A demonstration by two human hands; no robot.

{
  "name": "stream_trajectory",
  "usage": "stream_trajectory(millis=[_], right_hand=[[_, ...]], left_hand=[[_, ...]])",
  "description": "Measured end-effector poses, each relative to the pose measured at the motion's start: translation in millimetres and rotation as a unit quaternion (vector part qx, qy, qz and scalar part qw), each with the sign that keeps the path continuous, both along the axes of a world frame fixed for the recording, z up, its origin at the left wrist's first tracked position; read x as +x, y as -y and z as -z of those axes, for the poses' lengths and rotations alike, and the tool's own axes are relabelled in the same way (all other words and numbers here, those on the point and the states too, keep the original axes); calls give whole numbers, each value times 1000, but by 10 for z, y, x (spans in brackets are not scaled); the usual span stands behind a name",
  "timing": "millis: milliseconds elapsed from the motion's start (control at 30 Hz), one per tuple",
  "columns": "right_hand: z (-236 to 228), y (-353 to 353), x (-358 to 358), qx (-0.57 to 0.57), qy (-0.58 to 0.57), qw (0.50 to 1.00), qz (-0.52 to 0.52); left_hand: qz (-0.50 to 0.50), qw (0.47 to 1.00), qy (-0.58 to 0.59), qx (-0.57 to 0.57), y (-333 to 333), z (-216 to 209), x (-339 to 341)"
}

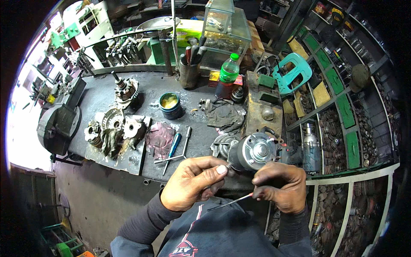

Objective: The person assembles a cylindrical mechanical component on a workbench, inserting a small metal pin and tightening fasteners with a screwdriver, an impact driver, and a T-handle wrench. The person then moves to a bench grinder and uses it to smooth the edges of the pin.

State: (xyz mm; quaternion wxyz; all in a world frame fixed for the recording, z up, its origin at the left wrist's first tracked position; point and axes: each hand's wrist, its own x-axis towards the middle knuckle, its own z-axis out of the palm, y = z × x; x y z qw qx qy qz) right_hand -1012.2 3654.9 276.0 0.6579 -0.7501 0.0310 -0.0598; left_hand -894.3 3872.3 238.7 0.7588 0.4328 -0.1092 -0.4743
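Observation:
My left hand is closed in a pinch, thumb against forefinger, near the bench's front edge. Whatever sits at its fingertips is too small and dark to name. In my right hand, closed fingers grip a thin dark rod with a reddish end, which slants down to the left in front of my shirt. Just beyond both hands lies a cylindrical starter motor with a round silver end cover. A finned metal housing rests against its left side.
On the dark workbench are a blue screwdriver, an L-shaped wrench, rags, a grease tub, a green-capped bottle and alternator parts. A vise stands left; parts shelves and a teal stool are right.

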Motion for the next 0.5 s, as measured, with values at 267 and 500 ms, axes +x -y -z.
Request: stream_trajectory(millis=[267,500], right_hand=[[80,118,-59,202,134,967,83],[-54,3,155,126,85,981,118]], left_hand=[[-37,995,-76,-57,166,6,13],[-98,993,-37,-60,373,-62,-24]])
